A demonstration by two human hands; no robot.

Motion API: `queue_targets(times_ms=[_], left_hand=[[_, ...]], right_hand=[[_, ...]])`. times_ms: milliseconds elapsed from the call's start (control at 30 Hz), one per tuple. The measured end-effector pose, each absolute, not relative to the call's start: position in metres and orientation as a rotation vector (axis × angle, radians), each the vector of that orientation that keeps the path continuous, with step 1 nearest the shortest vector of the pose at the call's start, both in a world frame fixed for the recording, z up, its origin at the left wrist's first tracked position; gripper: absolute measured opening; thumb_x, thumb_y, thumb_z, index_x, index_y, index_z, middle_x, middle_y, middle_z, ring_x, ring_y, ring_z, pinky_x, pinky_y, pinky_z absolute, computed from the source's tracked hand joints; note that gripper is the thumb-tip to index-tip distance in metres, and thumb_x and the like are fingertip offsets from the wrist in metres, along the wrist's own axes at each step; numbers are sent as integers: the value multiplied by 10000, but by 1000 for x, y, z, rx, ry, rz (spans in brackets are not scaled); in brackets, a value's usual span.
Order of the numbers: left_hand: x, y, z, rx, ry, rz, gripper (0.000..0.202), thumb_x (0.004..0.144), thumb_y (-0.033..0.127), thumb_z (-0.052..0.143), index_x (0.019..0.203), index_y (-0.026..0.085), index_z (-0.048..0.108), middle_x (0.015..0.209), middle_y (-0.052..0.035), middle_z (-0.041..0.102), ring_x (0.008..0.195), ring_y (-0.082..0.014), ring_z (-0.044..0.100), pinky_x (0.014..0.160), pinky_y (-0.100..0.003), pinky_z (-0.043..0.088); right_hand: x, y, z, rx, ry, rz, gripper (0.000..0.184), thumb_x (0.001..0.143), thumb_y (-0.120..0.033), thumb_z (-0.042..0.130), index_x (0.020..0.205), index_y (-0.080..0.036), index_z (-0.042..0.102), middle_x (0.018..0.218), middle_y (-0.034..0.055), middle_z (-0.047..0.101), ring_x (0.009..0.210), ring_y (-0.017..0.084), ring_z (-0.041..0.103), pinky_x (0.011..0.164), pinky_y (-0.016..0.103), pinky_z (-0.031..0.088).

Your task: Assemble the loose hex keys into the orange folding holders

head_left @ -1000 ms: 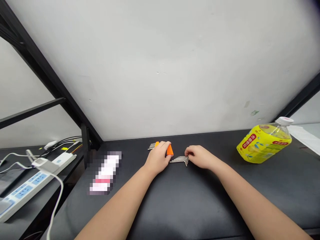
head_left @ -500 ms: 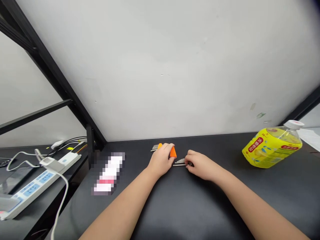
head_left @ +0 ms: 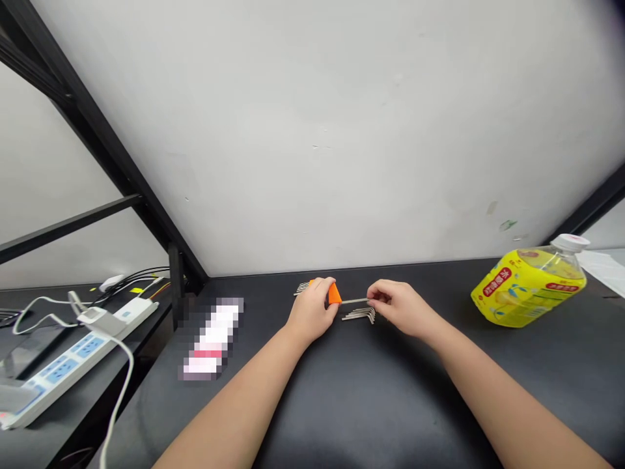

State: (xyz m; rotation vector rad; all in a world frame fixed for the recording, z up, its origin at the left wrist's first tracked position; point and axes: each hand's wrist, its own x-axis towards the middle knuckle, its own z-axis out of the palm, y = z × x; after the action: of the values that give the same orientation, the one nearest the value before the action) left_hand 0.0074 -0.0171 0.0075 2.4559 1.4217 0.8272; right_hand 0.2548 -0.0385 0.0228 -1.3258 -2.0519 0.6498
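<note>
My left hand (head_left: 313,305) is closed around an orange hex key holder (head_left: 334,294), whose middle it covers. Thin metal hex keys (head_left: 301,288) stick out of the holder's left side. Between thumb and fingers, my right hand (head_left: 396,303) pinches the end of one hex key (head_left: 354,301); its other end meets the right edge of the holder. Whether the tip sits inside the holder I cannot tell. Just below, several loose L-shaped hex keys (head_left: 360,314) lie side by side on the black tabletop (head_left: 332,397), bent ends to the right.
A yellow-labelled drink bottle (head_left: 530,286) with a white cap stands tilted in view at the right. At the left lie a blurred-out flat item (head_left: 215,339) and a white power strip (head_left: 83,358) with cables. A pale wall (head_left: 312,163) rises behind the table.
My right hand has lifted one hex key from the loose group and moved it up to the holder's right edge. My left hand stays nearly in place with the holder.
</note>
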Motion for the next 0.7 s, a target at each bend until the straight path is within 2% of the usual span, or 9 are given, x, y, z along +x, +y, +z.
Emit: queue_targets(times_ms=[333, 533, 700], left_hand=[[8, -18, 6, 2454, 1429, 814, 431, 869, 212, 633, 1293, 243, 562, 1194, -53, 677, 958, -215, 688, 860, -363, 580], [8, -18, 7, 2472, 1408, 839, 423, 870, 219, 653, 1283, 250, 570, 1179, -45, 684, 963, -214, 688, 901, -372, 572], [9, -20, 7, 2540, 1328, 828, 444, 879, 249, 671, 1307, 239, 553, 1192, -56, 689, 1053, -236, 674, 946, -389, 556]], right_hand=[[256, -38, 22, -1366, -1919, 825, 148, 901, -329, 577, 892, -214, 670, 748, -4, 658, 589, 139, 582, 579, 269, 467], [257, -38, 24, -1346, -1926, 810, 150, 891, -314, 583, 871, -211, 690, 795, 12, 685, 583, 136, 597, 575, 270, 491], [256, -38, 24, -1390, -1834, 1047, 138, 876, -311, 616, 897, -199, 695, 721, 2, 673, 546, 133, 594, 532, 259, 488]])
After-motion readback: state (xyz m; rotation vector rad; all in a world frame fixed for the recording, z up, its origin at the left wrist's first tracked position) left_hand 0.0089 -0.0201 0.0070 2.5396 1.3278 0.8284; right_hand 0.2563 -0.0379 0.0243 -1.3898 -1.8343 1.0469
